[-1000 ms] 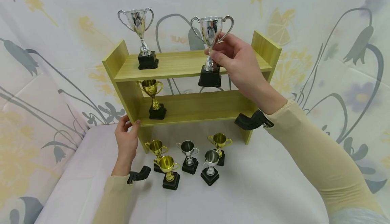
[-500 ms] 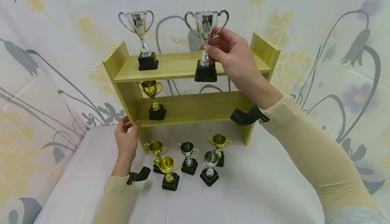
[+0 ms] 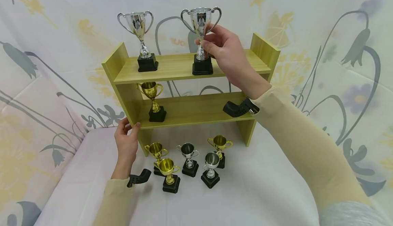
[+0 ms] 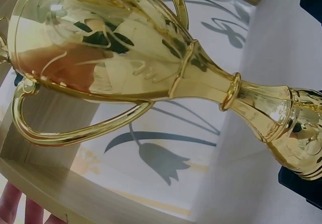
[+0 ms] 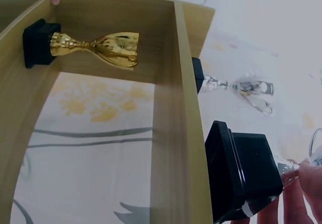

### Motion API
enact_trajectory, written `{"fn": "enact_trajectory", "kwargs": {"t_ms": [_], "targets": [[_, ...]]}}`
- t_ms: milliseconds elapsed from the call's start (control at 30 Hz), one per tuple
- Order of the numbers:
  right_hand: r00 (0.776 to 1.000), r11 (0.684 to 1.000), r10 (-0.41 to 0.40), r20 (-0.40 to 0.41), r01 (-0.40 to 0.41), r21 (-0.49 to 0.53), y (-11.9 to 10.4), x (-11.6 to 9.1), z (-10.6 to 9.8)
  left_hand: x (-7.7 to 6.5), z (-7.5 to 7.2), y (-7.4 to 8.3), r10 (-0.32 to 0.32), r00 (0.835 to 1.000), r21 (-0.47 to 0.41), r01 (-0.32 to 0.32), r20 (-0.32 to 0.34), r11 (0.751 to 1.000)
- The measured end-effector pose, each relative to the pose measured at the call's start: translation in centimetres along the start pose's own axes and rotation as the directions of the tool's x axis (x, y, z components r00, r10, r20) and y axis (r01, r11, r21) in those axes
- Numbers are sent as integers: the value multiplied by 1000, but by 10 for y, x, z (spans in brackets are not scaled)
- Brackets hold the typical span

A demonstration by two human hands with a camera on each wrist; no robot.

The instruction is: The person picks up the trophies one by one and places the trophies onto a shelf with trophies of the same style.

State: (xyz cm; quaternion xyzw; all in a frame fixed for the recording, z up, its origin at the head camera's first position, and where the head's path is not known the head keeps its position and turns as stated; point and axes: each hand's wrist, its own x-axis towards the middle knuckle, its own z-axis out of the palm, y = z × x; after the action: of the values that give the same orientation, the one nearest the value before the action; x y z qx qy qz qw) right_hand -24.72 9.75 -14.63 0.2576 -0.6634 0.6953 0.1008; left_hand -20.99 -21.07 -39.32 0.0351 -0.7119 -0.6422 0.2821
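Observation:
In the head view my right hand (image 3: 230,55) pinches the stem of a silver trophy cup (image 3: 200,18) with two handles. Its black base is at the front of the top shelf board; whether it touches the wood I cannot tell, though the right wrist view shows the base (image 5: 246,171) right by the board. Another silver trophy (image 3: 136,23) stands at the left of that board. My left hand (image 3: 126,145) grips the left side panel of the wooden shelf (image 3: 196,111), near the middle board. A gold trophy (image 3: 150,91) stands on that board's left part.
On the white table before the shelf stand a back-left gold trophy (image 3: 155,149), a front gold trophy (image 3: 167,166), a right gold trophy (image 3: 219,142) and two small silver trophies (image 3: 187,150). One gold trophy (image 4: 110,48) fills the left wrist view. A patterned cloth (image 3: 322,65) hangs behind.
My right hand has carried the silver trophy left and upward, from in front of the top board's edge to the board itself. The left hand stays on the side panel.

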Motion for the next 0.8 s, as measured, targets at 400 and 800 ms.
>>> {"fn": "enact_trajectory", "kwargs": {"t_ms": [400, 800], "targets": [[990, 991, 134, -37, -134, 17, 9, 19, 4, 0, 0, 1, 11, 1000, 0, -11, 1, 1000], [981, 983, 181, -71, -178, 44, 16, 35, 7, -1, 1, 1, 5, 1000, 0, -5, -2, 1000]]}}
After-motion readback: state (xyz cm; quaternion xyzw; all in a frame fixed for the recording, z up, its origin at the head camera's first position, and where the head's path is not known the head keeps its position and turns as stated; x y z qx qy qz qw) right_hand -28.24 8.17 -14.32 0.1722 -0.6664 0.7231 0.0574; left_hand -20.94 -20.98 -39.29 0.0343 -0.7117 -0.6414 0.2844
